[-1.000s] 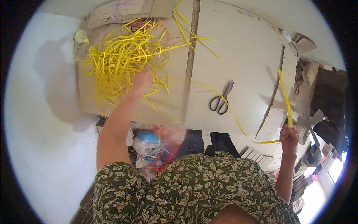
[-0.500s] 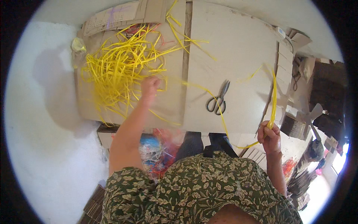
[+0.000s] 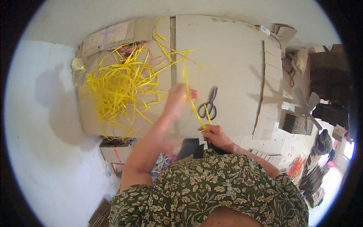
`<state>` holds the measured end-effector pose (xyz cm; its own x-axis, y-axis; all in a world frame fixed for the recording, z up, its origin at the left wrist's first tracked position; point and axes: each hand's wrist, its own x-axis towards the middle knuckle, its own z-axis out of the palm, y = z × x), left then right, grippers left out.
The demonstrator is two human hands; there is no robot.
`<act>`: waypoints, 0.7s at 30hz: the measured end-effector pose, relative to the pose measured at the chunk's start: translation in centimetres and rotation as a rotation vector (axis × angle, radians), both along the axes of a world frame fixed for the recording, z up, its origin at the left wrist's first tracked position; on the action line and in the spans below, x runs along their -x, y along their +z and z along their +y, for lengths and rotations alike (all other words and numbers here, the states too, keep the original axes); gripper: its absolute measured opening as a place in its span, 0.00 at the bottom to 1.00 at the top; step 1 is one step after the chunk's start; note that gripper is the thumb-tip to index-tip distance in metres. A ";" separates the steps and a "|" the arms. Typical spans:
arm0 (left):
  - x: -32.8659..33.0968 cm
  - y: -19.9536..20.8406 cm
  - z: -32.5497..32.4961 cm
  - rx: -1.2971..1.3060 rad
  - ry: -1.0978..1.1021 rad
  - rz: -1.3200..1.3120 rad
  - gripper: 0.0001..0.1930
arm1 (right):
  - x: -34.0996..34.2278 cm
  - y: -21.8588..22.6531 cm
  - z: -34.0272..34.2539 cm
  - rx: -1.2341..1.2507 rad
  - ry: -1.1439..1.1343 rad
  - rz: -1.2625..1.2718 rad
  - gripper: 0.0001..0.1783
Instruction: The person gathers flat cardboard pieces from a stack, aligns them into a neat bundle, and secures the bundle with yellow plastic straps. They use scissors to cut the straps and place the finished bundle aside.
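Note:
My right hand (image 3: 217, 137) is closed round the lower end of a bunch of yellow plastic strips (image 3: 195, 108), close to the table's front edge. The strips rise from it to the upper left, past my left hand (image 3: 180, 97). That hand is smeared by motion, so I cannot make out whether its fingers grip the strips. Between the hands and the right half of the table lie black-handled scissors (image 3: 210, 104), blades pointing away from me. A yellow strand hangs over their handles. To the left spreads a tangled heap of yellow strips (image 3: 121, 89).
Cardboard (image 3: 234, 56) covers the table, with a seam left of centre. Flattened cardboard pieces (image 3: 124, 32) lie at the far left. A small white device (image 3: 264, 30) sits at the far right corner. Beyond the right edge stands a fan (image 3: 307, 106); a white wall (image 3: 41, 98) borders the left.
My left hand has moved right, away from the heap. My right hand has come left and inward from beyond the table's right edge, bringing the yellow bunch in front of me.

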<state>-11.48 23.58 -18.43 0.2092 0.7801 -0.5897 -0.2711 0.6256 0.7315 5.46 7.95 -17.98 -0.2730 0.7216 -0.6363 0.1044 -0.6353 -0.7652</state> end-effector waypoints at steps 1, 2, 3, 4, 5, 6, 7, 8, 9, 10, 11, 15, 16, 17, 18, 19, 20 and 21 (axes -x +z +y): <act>-0.7 0.7 0.0 0.080 0.012 -0.101 0.09 | 0.2 -0.8 -0.4 -0.015 0.031 -0.016 0.14; -1.2 1.1 0.1 0.161 0.023 -0.201 0.09 | 0.1 -1.3 -0.7 0.017 0.037 -0.015 0.15; -0.5 0.0 0.0 0.049 -0.089 -0.199 0.09 | 0.1 -1.5 -0.7 0.048 0.049 -0.010 0.15; -0.1 -1.1 -0.3 -0.205 -0.185 -0.001 0.10 | 0.0 -1.9 -0.8 0.078 0.060 -0.005 0.16; 0.2 -2.2 -0.6 -0.458 -0.278 0.199 0.10 | -0.1 -2.9 -0.7 -0.054 0.074 -0.038 0.18; -0.1 -1.9 -1.0 -0.520 -0.318 0.271 0.11 | -0.3 -4.3 -0.5 -0.185 0.083 -0.073 0.21; -0.4 -1.0 -1.2 -0.578 -0.353 0.345 0.11 | -0.4 -4.3 0.4 -0.311 0.091 -0.108 0.25; -0.8 0.2 -1.9 -0.443 -0.332 0.295 0.12 | -1.2 -4.4 1.9 -0.339 0.065 -0.036 0.28; -1.0 1.4 -2.5 -0.308 -0.305 0.245 0.12 | -1.5 -3.9 3.8 -0.291 -0.009 0.057 0.28; -0.8 1.0 -3.1 -0.354 -0.352 0.302 0.13 | -1.7 -3.3 5.7 -0.246 -0.081 0.152 0.29; -0.8 -0.1 -3.6 -0.401 -0.402 0.355 0.13 | -1.6 -3.4 7.1 -0.122 -0.209 0.263 0.27; -0.6 -0.2 -4.6 -0.486 -0.493 0.431 0.08 | -1.4 -2.5 8.9 -0.076 -0.377 0.264 0.17; -0.4 -0.2 -4.7 -0.510 -0.493 0.449 0.06 | -1.1 -2.3 9.0 -0.040 -0.447 0.273 0.17; -0.2 -1.1 -5.0 -0.453 -0.502 0.442 0.04 | -1.1 -2.1 8.9 -0.003 -0.518 0.281 0.16; 0.3 -1.2 -4.8 -0.479 -0.528 0.464 0.04 | -1.0 -1.7 8.8 0.038 -0.590 0.287 0.16; 0.7 -1.1 -4.5 -0.506 -0.554 0.486 0.05 | -0.8 -1.3 8.7 0.054 -0.681 0.374 0.15; 1.2 -1.2 -4.2 -0.532 -0.581 0.507 0.05 | -0.5 -0.8 8.9 0.038 -0.641 0.376 0.15; 1.5 -1.0 -4.0 -0.520 -0.566 0.514 0.06 | -0.4 -0.1 9.1 0.021 -0.603 0.377 0.14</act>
